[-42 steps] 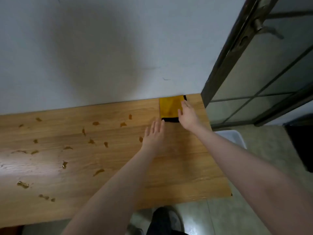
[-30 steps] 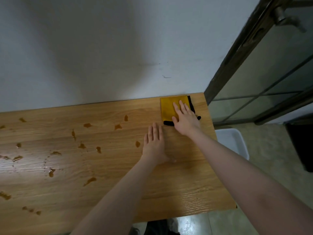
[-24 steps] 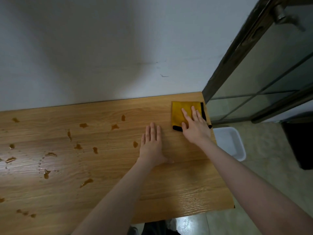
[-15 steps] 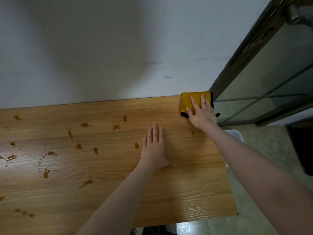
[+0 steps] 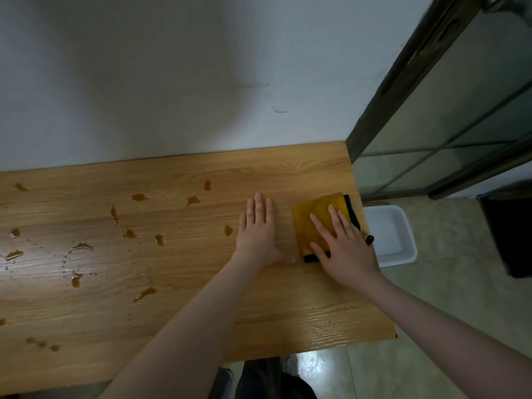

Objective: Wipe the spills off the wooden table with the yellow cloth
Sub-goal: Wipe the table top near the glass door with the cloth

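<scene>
Now, the risks as they stand:
Cloth position: the yellow cloth, folded with a black trim, lies flat on the wooden counter close to its right edge, about midway between the far and near right corners.
Right hand: the right hand lies flat with fingers spread, pressing the cloth down; it pinches nothing.
Left hand: the left hand rests flat on bare wood just left of the cloth, fingers straight and close together, holding nothing.
Spills: brown spills are scattered over the middle and left of the counter; the nearest drop sits just beside the left hand.
Risk, edge: a stroke drifting right could push the cloth off the edge toward the white tub on the floor.
Risk, smearing: a flat palm on a folded cloth may drag liquid into streaks rather than soak it up.
Risk, left hand: a leftward sweep likely meets this hand, or the hand slides into the nearest drop.
Risk, coverage: drops near the far-left edge could be missed.
</scene>
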